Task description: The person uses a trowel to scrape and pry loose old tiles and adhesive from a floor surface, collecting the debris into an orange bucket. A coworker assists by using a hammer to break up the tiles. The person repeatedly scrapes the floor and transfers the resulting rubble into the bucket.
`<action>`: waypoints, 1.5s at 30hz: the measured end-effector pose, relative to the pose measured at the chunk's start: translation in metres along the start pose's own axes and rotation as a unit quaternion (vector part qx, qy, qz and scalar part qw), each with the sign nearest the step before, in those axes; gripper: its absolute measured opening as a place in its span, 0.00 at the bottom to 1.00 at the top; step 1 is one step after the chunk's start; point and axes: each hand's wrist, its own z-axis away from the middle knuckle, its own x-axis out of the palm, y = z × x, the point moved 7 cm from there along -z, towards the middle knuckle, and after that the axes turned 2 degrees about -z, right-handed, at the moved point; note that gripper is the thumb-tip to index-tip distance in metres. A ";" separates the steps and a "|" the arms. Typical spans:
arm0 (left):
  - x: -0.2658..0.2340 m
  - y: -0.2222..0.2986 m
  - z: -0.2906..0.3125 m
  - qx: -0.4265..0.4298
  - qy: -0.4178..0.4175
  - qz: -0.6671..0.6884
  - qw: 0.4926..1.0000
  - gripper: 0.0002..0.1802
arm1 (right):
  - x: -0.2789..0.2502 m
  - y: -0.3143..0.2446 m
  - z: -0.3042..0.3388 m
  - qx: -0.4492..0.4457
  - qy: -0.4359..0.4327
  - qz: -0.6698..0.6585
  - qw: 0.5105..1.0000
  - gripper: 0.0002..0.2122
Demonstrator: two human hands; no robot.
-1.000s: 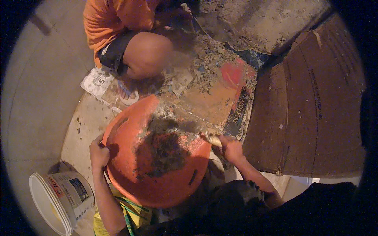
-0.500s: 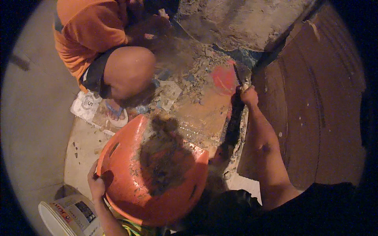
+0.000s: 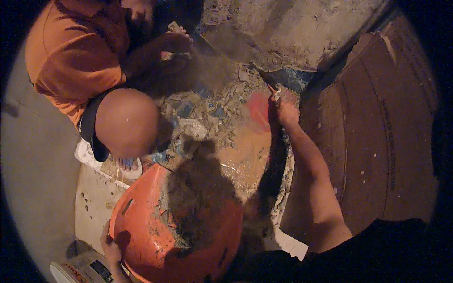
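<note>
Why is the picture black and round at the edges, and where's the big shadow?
Head view: the fisheye lens likely makes that round black border; head view again: a big dark shadow covers part of the orange tub and spills toward the rubble beyond it.

Right arm [image 3: 315, 174] outstretched, right hand [image 3: 288, 109] clenched; left hand [image 3: 111, 247] curled.

Toward seven to eight o'clock, the white bucket [image 3: 89, 261] bears slanted red lettering [image 3: 71, 270] beside a dark rectangular label [image 3: 101, 270], whose finer print is too small to make out. At three o'clock, a line of small dark capitals [image 3: 390, 146] runs up the brown cardboard [image 3: 354, 155], blurred. At nine o'clock, the white bag [image 3: 85, 150] carries a faint grey printed mark, too dim to read.
</note>
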 end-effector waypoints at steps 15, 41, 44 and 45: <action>-0.007 0.006 0.008 0.023 0.027 0.000 0.999 0.31 | 0.035 -0.003 0.055 -0.233 -0.021 0.040 0.971 0.24; -0.022 -0.043 -0.024 0.110 -0.056 -0.031 0.992 0.24 | 0.012 -0.080 0.277 -0.339 -0.147 0.060 0.927 0.22; -0.001 -0.036 -0.046 0.137 -0.090 -0.025 0.986 0.24 | 0.049 -0.043 0.255 -0.340 -0.092 -0.018 0.936 0.24; -0.006 -0.042 -0.047 0.134 -0.091 -0.027 0.986 0.25 | 0.048 -0.045 0.259 -0.306 -0.084 -0.048 0.947 0.23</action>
